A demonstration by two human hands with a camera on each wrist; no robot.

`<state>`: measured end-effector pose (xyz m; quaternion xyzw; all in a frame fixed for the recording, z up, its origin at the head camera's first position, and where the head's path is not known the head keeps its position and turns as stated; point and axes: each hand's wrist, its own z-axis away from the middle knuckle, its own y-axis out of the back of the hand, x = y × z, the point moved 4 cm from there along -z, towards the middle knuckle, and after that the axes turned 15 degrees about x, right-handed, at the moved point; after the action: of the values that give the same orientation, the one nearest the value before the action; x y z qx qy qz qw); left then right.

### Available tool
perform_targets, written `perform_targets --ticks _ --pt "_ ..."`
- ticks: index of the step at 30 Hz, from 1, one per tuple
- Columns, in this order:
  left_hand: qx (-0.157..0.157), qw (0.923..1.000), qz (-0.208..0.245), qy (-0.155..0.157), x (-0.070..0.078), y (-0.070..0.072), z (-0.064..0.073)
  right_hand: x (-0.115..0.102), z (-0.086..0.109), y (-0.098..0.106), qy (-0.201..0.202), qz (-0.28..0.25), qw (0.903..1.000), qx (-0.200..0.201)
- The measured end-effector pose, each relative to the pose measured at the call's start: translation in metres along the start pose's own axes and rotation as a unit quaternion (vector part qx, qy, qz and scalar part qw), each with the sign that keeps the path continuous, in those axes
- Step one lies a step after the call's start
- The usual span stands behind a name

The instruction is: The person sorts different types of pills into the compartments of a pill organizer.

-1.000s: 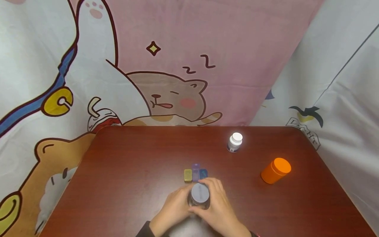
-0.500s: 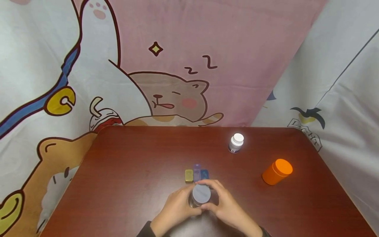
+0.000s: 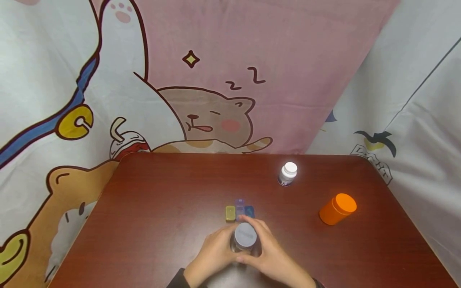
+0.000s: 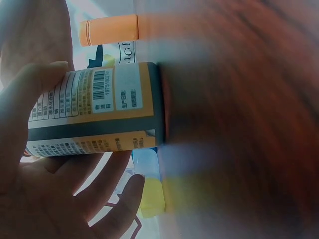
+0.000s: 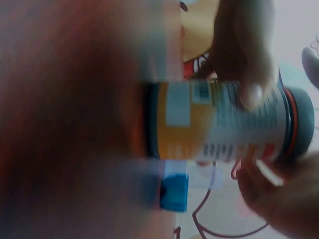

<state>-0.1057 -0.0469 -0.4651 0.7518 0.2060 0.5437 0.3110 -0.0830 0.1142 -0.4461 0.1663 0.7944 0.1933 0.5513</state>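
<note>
A pill bottle (image 4: 99, 112) with an orange and white label and a grey lid (image 3: 245, 235) stands upright in front of me, its base right at the tabletop. My left hand (image 3: 215, 249) holds its body from the left, thumb across the label in the left wrist view. From the right, my right hand (image 3: 269, 253) curls round the lid, index finger at the far side and thumb at the near side. Just beyond the bottle lies a small pill box with yellow (image 3: 230, 213), purple (image 3: 239, 208) and blue (image 3: 249, 211) compartments, partly covered by the right fingers.
A white bottle (image 3: 288, 174) stands toward the back right of the brown table (image 3: 162, 192). An orange bottle (image 3: 337, 209) is farther right. Cloth with cartoon animals (image 3: 212, 116) hangs behind the table's back edge.
My right hand shifts round the lid: its thumb moves right and inward, then back out to the left, while the index finger slides along the far side. The left hand keeps its hold.
</note>
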Motion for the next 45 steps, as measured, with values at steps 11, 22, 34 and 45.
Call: perform_targets --ticks 11,22,34,45 --pt "0.015 0.9998 -0.01 -0.003 -0.001 -0.001 -0.002 -0.006 0.002 -0.009 0.013 0.121 0.9838 0.132" --pt "0.006 1.0 0.002 0.003 -0.002 -0.001 -0.002 -0.01 -0.002 -0.005 0.141 0.137 0.9562 0.217" --pt "0.005 1.0 0.003 -0.002 -0.002 -0.003 -0.002 -0.008 -0.006 0.009 0.16 0.08 0.9755 0.128" --pt "0.0 0.9999 0.009 -0.007 -0.001 -0.001 0.0 -0.009 -0.008 0.014 0.195 -0.003 0.9798 0.044"
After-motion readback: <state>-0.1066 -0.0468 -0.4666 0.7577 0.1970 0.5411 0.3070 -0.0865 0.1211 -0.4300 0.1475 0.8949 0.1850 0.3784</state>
